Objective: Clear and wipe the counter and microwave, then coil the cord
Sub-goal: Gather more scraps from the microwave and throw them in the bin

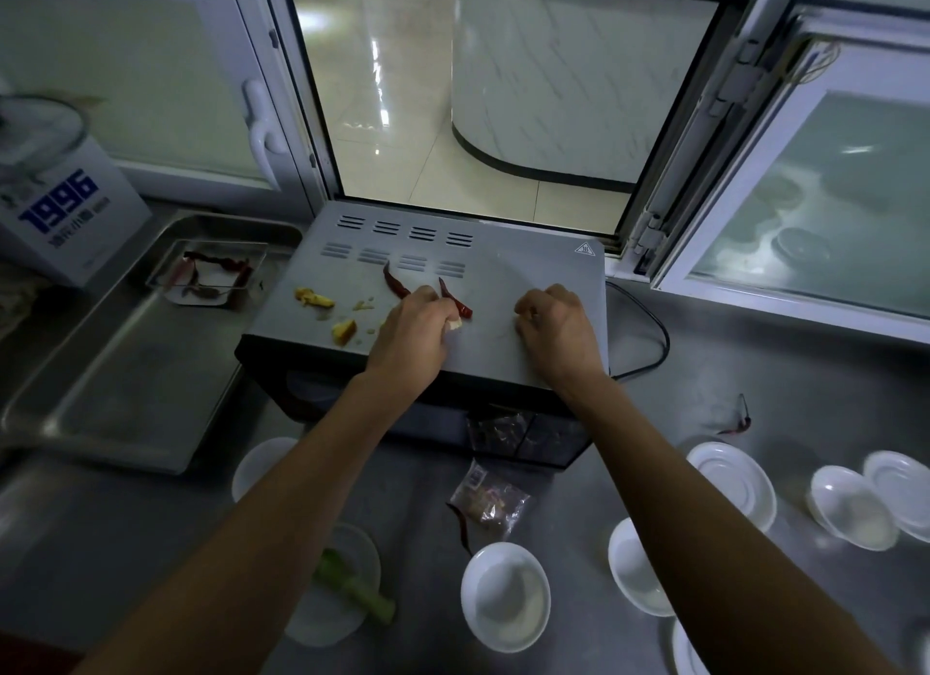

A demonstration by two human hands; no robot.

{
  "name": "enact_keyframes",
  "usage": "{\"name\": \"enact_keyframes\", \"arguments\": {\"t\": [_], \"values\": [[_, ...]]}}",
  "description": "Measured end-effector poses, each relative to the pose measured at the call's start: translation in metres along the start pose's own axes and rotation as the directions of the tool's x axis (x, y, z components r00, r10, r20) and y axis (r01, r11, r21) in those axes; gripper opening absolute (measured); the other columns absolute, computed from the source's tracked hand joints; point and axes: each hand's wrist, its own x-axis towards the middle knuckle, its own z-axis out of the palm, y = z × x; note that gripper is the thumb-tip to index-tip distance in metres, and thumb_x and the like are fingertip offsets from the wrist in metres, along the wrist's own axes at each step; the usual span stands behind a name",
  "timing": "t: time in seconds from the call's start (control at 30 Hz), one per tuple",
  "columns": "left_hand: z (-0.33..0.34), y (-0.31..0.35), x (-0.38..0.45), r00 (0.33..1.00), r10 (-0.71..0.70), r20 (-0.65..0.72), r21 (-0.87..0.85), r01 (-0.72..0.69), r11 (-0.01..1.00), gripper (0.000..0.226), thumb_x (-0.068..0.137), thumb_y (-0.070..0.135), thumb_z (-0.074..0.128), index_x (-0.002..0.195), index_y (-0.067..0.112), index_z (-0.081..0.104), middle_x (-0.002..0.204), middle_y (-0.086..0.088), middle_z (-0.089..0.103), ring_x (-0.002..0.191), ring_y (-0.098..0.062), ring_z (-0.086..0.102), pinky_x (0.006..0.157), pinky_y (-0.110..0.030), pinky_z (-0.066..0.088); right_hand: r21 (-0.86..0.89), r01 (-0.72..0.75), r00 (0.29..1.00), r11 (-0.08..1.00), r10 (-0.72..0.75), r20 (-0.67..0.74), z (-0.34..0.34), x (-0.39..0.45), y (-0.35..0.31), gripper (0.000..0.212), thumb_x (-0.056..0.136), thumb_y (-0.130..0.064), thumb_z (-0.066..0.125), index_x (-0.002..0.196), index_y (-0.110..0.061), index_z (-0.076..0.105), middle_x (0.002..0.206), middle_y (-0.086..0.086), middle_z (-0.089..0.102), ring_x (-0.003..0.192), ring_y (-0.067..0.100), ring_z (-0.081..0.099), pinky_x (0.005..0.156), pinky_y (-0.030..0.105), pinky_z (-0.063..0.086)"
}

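Grey metal microwave (503,292) on the steel bench (755,397). Left hand (410,330) pinches a dried red chilli (455,299) lying 11-to-5 o'clock; right hand (556,325) clenched, contents indiscernible. Black cord (656,332) trails at 3 o'clock.

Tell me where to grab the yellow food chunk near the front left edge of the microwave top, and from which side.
Pinch the yellow chunk across its narrow width, coming straight down from above. It lies flat and loose on the microwave top, so nothing offers an underside hold. The left hand is right beside it, probably easiest, though it already grips a pale scrap.
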Motion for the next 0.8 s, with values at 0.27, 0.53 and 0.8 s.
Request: {"name": "enact_keyframes", "arguments": {"t": [0.27,0.53,0.8], "values": [[0.000,-0.002,-0.006,0.998,0.058,-0.030,-0.041,-0.060,0.997,0.022,0.087,-0.007,0.060,0.100,0.008,0.067,0.099,-0.009,0.059,0.090,-0.025,0.056,0.074,-0.036,0.048,0.024,0.024,0.998,0.999,-0.023,-0.053,0.000,-0.002,-0.001,0.014,0.089,-0.004,0.061,0.100,-0.006,0.069,0.098,0.013,0.062,0.093,0.031,0.057,0.077,0.036,0.047],[-0.004,-0.003,-0.015,0.983,0.164,-0.083,-0.100,-0.172,0.980,0.019,0.087,-0.006,0.063,0.098,0.009,0.068,0.099,-0.006,0.060,0.089,-0.021,0.057,0.074,-0.032,0.048,0.079,0.076,0.988,0.994,-0.065,-0.137,-0.002,-0.015,-0.008,0.012,0.087,0.000,0.063,0.092,-0.008,0.070,0.093,0.009,0.061,0.086,0.029,0.058,0.072,0.037,0.050],[-0.001,0.014,-0.022,0.942,0.324,-0.094,-0.204,-0.336,0.919,0.014,0.091,-0.001,0.063,0.100,0.008,0.070,0.099,-0.003,0.060,0.093,-0.018,0.057,0.080,-0.033,0.051,0.062,0.049,0.966,0.997,-0.031,-0.257,-0.020,-0.060,-0.007,0.014,0.081,0.005,0.067,0.087,-0.007,0.071,0.088,0.007,0.063,0.076,0.025,0.059,0.064,0.041,0.052]]}}
